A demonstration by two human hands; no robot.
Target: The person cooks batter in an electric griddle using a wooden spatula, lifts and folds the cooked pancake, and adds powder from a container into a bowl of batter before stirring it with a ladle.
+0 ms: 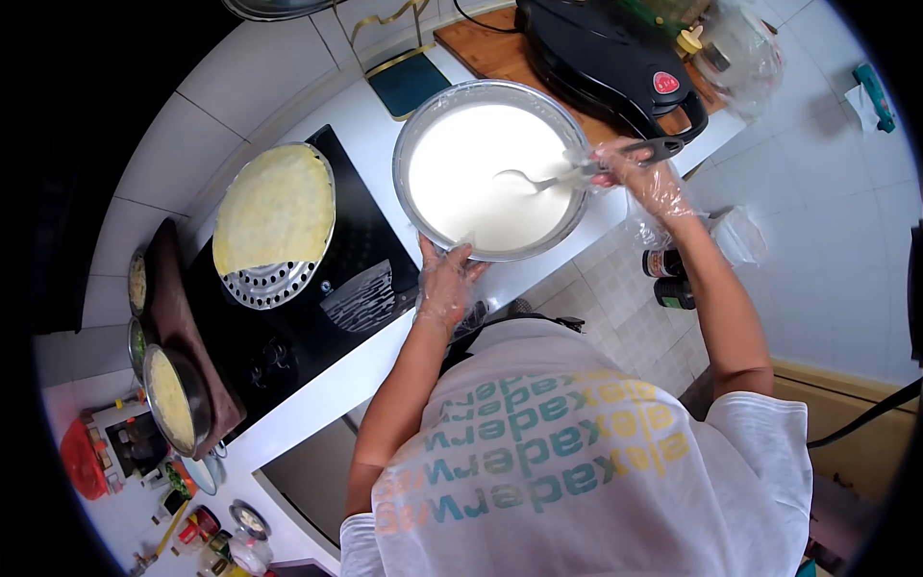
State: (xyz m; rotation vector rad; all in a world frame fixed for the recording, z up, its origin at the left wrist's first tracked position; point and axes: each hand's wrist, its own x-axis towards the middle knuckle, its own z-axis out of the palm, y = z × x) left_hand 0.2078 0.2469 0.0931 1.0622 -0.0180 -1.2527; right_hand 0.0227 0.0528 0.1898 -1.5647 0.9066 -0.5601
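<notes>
A wide metal bowl (pixel 402 197) of smooth white batter (pixel 481 154) stands on the counter in front of me. My right hand (pixel 642 178), in a clear plastic glove, is closed round the dark handle of a ladle (pixel 663 148) at the bowl's right side. The ladle's far end dips into the batter, so its shape is partly hidden. My left hand (pixel 448 284), also gloved, grips the bowl's near rim. To the left, pale yellow flat pancakes (pixel 274 207) lie on a round perforated metal tray (pixel 274 286).
The tray sits on a black glass cooktop (pixel 361 212). A black electric griddle (pixel 606 67) rests on a wooden board (pixel 481 43) behind the bowl. On the far left, a pot of shredded yellowish food (pixel 171 399) stands by a brown board (pixel 183 327). Dark bottles (pixel 673 292) stand on the floor.
</notes>
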